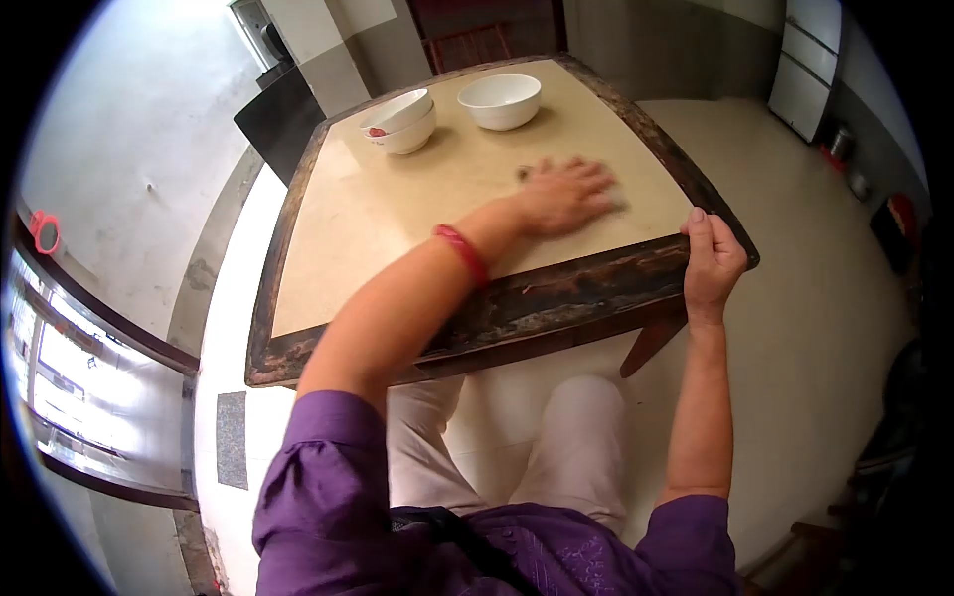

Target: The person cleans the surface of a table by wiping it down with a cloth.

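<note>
My left hand [568, 199] is pressed palm down on the beige top of the table [397, 214], its fingers spread a little and smeared by motion. Small dark and greyish bits show at its edges, so something lies under the palm, but its kind is hidden. At the near right corner, my right hand [714, 260] is closed around the table's dark, worn wooden edge, thumb on top. Beyond my left hand stand a white bowl [500, 102] and, to its left, two stacked white bowls [400, 127] with a red mark.
A dark panel [278, 119] stands against the table's far left side. A red chair [469, 47] is behind the far edge. At the back right are a white fridge [805, 65] and a metal container [842, 142]. My legs [576, 437] are close under the near edge.
</note>
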